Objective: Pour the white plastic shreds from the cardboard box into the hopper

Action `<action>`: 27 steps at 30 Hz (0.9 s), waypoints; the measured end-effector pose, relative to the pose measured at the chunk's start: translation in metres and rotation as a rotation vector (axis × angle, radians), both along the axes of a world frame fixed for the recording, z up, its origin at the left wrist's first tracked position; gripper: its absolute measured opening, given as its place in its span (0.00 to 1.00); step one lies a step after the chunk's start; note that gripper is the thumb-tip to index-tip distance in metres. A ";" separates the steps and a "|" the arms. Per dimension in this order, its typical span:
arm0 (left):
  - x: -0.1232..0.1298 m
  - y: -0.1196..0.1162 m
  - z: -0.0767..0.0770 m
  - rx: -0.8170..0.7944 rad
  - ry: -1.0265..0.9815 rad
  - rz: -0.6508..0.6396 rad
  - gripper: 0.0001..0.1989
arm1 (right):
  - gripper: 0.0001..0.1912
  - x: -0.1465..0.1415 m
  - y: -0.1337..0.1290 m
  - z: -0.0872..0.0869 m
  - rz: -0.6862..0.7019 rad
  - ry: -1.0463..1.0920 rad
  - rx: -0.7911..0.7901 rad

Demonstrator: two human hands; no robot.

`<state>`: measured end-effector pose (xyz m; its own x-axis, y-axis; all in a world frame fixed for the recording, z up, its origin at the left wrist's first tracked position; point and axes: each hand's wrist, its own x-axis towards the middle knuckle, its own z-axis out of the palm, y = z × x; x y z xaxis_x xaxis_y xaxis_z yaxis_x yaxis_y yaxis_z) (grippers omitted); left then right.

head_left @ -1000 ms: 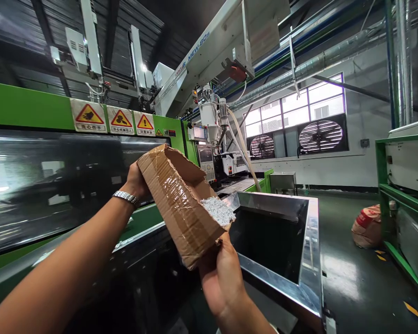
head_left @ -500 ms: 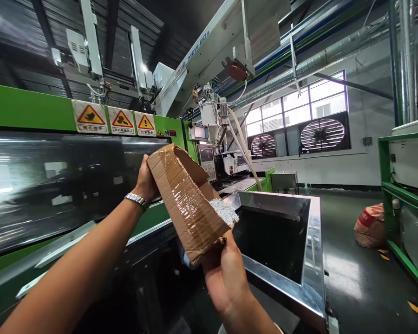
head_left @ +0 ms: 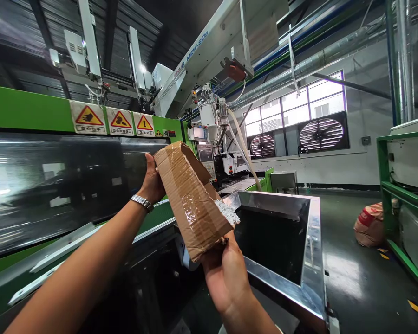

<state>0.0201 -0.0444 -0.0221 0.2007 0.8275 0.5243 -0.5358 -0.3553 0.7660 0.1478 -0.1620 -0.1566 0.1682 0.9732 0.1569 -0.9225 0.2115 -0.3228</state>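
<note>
A taped brown cardboard box is held tilted, its open end down over the edge of a square metal hopper. My left hand, with a metal watch on the wrist, grips the box's raised back end. My right hand holds its lower corner from beneath. Small white plastic pieces are heaped at the box's open end, right at the hopper's near left rim. The inside of the hopper is dark.
A green injection moulding machine with a dark window and yellow warning signs runs along the left. A white robot beam crosses overhead. A green rack stands at the right, with a filled sack on the shiny floor.
The box has tipped steeper and shifted slightly right toward the hopper. My left hand has risen with the back end. The white pieces have slid further to the open end.
</note>
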 end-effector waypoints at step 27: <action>0.006 -0.002 0.000 -0.016 -0.046 0.053 0.19 | 0.20 0.000 0.001 -0.005 -0.001 0.035 0.023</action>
<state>0.0258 -0.0460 -0.0224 0.1324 0.8448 0.5184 -0.5512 -0.3720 0.7469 0.1477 -0.1613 -0.1614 0.1746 0.9692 0.1735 -0.9330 0.2192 -0.2855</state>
